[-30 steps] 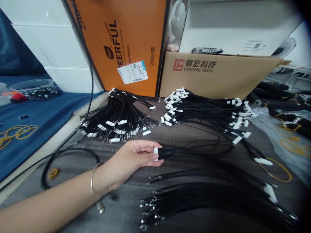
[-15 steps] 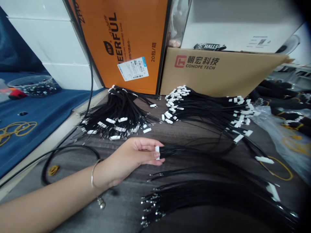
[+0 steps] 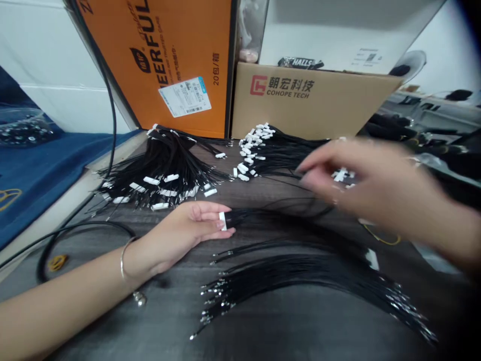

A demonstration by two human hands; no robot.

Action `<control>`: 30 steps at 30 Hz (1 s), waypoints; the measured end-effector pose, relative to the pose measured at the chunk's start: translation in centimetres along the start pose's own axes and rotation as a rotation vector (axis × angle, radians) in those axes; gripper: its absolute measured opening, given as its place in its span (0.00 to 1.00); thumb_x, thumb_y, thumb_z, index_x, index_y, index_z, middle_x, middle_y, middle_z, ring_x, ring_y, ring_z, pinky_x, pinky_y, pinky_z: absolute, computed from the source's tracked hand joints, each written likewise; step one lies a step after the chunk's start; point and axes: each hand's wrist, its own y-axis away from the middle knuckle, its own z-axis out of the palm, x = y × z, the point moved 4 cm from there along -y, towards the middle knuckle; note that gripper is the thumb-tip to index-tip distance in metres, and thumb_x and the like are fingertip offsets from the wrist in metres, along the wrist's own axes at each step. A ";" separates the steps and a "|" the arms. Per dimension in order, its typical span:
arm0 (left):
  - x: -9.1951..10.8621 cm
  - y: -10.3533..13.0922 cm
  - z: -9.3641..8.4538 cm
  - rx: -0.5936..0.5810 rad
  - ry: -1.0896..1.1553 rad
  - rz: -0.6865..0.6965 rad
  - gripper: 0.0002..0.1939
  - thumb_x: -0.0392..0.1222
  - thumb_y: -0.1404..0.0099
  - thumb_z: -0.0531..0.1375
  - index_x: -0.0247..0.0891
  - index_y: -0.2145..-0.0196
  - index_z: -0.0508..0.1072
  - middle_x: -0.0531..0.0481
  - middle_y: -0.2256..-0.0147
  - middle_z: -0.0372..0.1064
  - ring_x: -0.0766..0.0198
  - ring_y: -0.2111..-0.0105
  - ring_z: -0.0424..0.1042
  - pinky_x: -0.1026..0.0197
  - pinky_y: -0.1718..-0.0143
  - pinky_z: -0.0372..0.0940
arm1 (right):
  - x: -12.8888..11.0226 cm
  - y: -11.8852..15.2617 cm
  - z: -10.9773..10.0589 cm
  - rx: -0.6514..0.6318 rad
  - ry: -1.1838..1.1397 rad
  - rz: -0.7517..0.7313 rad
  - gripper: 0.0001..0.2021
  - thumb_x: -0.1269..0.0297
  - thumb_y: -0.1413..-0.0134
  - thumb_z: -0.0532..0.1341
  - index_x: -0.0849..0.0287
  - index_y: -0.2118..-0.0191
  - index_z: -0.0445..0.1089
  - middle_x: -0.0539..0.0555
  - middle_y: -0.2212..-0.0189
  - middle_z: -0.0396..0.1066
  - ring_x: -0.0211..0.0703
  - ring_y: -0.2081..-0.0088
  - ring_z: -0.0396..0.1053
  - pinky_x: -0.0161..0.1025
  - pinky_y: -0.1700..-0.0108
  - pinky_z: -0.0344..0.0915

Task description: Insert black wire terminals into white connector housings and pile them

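Note:
My left hand (image 3: 201,220) pinches a white connector (image 3: 223,221) from which thin black wires run right to another white connector (image 3: 372,259). Blurred by motion, my right hand (image 3: 349,170) hangs over the right end of a bundle of wires with white connectors (image 3: 259,145); its thumb and forefinger are close together, and whether anything is between them is too smeared to tell. Loose black wires with metal tips (image 3: 300,271) lie in front, nearest to me. Behind my left hand spreads a pile of black wires (image 3: 165,160) with white connectors.
An orange carton (image 3: 188,50) and a brown carton (image 3: 311,110) stand at the back. A thick black cable (image 3: 112,125) loops down the left side beside a blue cloth (image 3: 48,170). Yellow bands (image 3: 57,262) lie at the left; plastic and more black bundles are at the right.
My right hand has come into view from the right. The view has shifted, so the boxes and wires appear further left. My left hand still holds the white connector.

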 end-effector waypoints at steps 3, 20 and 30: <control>0.0 0.2 0.1 -0.013 -0.044 0.007 0.13 0.32 0.46 0.65 0.31 0.61 0.73 0.45 0.65 0.74 0.62 0.62 0.74 0.55 0.49 0.65 | -4.9 1.9 5.4 -0.265 -0.109 -0.258 0.06 0.64 0.47 0.59 0.59 0.64 0.70 0.53 0.65 0.67 0.38 0.64 0.65 0.36 0.60 0.64; -0.1 0.3 -0.2 -0.016 -0.103 -0.019 0.14 0.35 0.47 0.66 0.33 0.60 0.73 0.48 0.68 0.75 0.62 0.64 0.75 0.57 0.52 0.67 | -3.9 2.1 9.3 -0.550 -0.475 0.055 0.03 0.66 0.44 0.55 0.56 0.66 0.65 0.45 0.71 0.67 0.32 0.71 0.62 0.32 0.69 0.56; -0.2 0.2 -0.3 -0.019 -0.127 -0.024 0.15 0.35 0.45 0.65 0.34 0.59 0.72 0.49 0.67 0.76 0.65 0.64 0.75 0.63 0.54 0.68 | -3.9 0.8 7.9 -0.467 -0.461 -0.011 0.06 0.67 0.43 0.55 0.59 0.69 0.68 0.46 0.71 0.69 0.31 0.69 0.64 0.30 0.64 0.57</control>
